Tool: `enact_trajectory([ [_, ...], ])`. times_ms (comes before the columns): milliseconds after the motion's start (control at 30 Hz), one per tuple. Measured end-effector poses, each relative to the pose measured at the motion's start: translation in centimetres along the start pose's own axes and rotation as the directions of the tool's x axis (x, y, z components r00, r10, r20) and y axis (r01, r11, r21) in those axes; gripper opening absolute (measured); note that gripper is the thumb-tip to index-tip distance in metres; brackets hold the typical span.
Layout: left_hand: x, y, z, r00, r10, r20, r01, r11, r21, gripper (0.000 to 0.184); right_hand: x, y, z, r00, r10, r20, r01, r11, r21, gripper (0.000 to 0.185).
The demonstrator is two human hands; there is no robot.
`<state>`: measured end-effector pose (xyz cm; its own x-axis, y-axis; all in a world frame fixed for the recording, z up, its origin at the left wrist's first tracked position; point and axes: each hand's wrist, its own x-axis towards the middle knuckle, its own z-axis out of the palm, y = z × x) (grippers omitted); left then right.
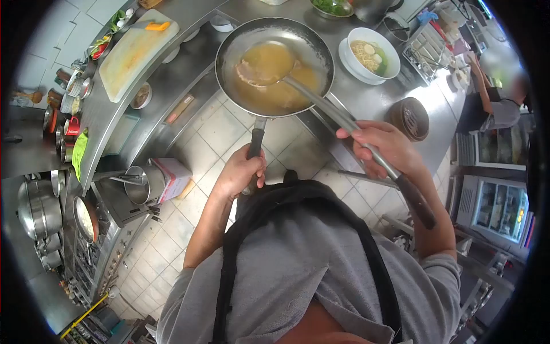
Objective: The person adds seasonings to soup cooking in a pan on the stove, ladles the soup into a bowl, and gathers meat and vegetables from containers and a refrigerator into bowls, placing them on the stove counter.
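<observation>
My left hand (243,171) is wrapped round the black handle of a frying pan (229,49). Golden-brown broth (292,97) lies in the pan, with a piece that looks like meat (249,74) at its left. In my right hand (381,149) is a long metal ladle (338,114), its dark grip end pointing back toward my forearm. The ladle's bowl sits down in the broth, partly hidden by it. To the right of the pan stands a white bowl (391,50) on a plate, with noodles (365,54), egg halves and greens inside.
A cutting board (137,57) with an orange-handled knife (157,26) lies on the left counter. On the right counter is a round brown container (409,118). A metal bowl of greens (332,7) stands at the back. Another person (498,112) is at the far right.
</observation>
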<state>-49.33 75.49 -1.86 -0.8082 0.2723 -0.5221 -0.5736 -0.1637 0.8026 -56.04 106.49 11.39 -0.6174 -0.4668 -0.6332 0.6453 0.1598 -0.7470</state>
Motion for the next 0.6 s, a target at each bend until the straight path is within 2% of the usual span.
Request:
enact_trajectory([
  [100, 0.7, 1.2, 0.8, 1.000, -0.006, -0.002, 0.006, 1.000, 0.007, 0.011, -2.0, -1.4, -1.0, 0.998, -0.004, -0.061, 0.007, 0.998, 0.055, 0.037],
  [300, 2.8, 2.7, 1.5, 1.000, 0.011, 0.028, -0.010, 1.000, -0.015, 0.011, -5.4, -2.0, -4.0, 0.963, -0.151, -0.222, 0.192, 0.966, 0.176, 0.036],
  [333, 3.1, 2.7, 1.5, 0.999, 0.009, 0.030, -0.008, 1.000, -0.014, 0.011, -5.9, -2.2, -4.2, 0.945, -0.148, -0.291, 0.198, 0.969, 0.150, 0.037],
  [467, 4.4, 2.7, 1.4, 0.999, 0.016, 0.040, -0.015, 1.000, -0.015, 0.015, -7.3, -1.5, -6.5, 0.893, -0.218, -0.393, 0.292, 0.946, 0.140, 0.038],
  [600, 5.0, 2.8, 1.2, 1.000, 0.000, 0.030, 0.001, 0.999, -0.036, 0.015, -7.6, -0.5, -9.3, 0.865, -0.219, -0.451, 0.306, 0.943, 0.129, 0.037],
])
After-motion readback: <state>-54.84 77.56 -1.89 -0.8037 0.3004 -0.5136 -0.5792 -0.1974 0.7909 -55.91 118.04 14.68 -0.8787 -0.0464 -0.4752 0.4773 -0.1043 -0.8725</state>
